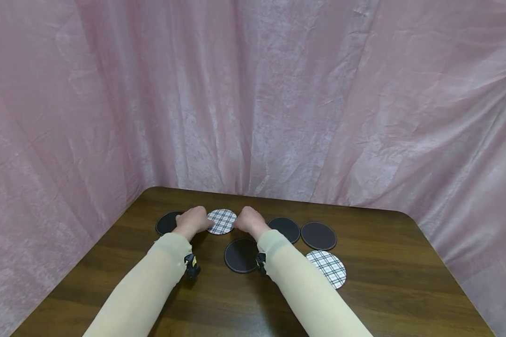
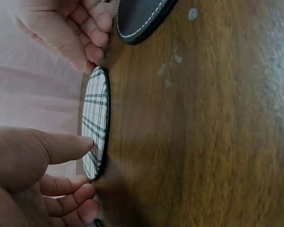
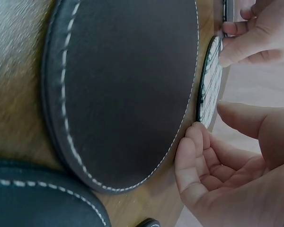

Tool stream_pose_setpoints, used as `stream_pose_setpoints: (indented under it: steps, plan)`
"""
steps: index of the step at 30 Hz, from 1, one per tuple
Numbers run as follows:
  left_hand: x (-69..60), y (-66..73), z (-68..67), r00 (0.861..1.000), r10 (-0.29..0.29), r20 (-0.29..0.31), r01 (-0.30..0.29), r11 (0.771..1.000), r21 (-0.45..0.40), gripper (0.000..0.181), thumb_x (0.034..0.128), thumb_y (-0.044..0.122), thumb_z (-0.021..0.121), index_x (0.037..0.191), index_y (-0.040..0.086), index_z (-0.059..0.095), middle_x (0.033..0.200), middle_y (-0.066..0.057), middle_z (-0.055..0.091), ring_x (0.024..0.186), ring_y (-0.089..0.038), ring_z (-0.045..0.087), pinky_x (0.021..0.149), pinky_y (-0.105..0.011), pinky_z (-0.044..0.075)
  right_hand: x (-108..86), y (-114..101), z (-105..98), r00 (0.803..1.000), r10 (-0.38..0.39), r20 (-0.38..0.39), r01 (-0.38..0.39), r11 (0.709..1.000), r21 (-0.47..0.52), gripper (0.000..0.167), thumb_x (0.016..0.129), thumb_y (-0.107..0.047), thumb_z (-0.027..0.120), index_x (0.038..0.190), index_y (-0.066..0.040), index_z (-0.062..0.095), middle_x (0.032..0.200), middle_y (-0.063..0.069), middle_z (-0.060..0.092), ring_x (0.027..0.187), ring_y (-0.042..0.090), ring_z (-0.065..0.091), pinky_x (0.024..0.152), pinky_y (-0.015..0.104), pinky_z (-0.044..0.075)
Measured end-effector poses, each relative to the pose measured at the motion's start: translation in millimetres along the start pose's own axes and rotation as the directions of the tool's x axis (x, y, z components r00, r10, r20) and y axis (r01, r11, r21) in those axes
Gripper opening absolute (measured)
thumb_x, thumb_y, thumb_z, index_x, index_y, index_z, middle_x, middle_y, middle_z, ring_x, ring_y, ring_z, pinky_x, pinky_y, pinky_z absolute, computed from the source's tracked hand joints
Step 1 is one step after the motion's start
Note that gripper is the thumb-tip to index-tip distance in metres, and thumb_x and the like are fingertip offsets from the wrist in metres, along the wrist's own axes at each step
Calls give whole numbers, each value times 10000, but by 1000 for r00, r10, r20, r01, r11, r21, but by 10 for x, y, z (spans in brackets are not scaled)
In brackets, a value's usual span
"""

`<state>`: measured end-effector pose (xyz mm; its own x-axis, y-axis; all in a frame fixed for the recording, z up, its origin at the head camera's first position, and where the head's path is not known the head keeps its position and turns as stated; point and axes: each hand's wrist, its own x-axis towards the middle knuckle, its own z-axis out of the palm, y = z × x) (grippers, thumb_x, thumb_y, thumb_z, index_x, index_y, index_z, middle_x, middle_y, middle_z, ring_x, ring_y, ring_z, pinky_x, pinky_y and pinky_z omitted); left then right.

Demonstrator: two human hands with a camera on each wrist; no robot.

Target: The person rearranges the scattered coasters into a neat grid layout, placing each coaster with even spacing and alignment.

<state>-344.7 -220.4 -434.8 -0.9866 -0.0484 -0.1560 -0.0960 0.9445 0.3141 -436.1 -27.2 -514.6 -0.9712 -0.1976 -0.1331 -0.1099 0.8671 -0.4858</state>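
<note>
The plaid coaster (image 1: 222,221) is white with dark lines, the curtain (image 1: 253,93) pink

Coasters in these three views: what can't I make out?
Head: leftmost dark coaster, right part behind left hand.
Head: near plaid coaster, lower left behind right sleeve.
Left wrist: far plaid coaster, underside facing the table.
Right wrist: big dark coaster, cut off by top edge.

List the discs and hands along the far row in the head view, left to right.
Leftmost dark disc → left hand → far plaid disc → right hand → next dark disc → rightmost dark disc.
</note>
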Motion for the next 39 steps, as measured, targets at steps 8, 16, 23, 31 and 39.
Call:
stream_pose_setpoints:
  steps: [8,16,23,31,39]
  plan:
    - [321,-121,178,1000,-13,27,14,1000,-27,351,1009,350,775,1165,36,770,1229,-188,746,1121,-398,662,1103,-740,373,114,78,72,999,33,6,-34,992,123,285,866,-303,901,919,-73,741,919,48,669,831,258,618,778,381,542]
    - [128,26,57,1000,-23,18,24,995,-93,333,1023,312,759,1143,2,753,1254,-205,739,1178,-408,665,1147,-760,333,-225,-72,-133,995,100,5,-98,965,244,159,884,-172,859,838,-51,766,803,75,704,730,245,653,667,375,549]
    - [10,96,-40,999,0,-52,-7,991,-131,309,1009,312,736,1041,5,727,1077,-155,723,1042,-360,653,1087,-691,410,-786,-246,-499,997,73,-40,-48,898,437,137,970,-63,803,874,33,816,834,96,767,763,201,712,780,346,613]
    - [-8,149,-47,995,53,-88,-67,985,-161,403,1002,318,729,698,131,542,756,-31,524,803,-251,556,891,-542,457,-1038,-272,-776,993,83,-80,-35,880,474,131,1024,-50,760,1059,60,821,988,131,797,849,229,770,802,351,641]
    - [3,280,11,991,97,-87,-111,980,-166,528,1016,324,717,582,166,459,570,25,434,591,-181,468,680,-412,410,-1056,-106,-905,992,66,-108,-4,871,492,138,1003,-46,778,1084,57,823,903,127,791,801,233,773,753,331,647]
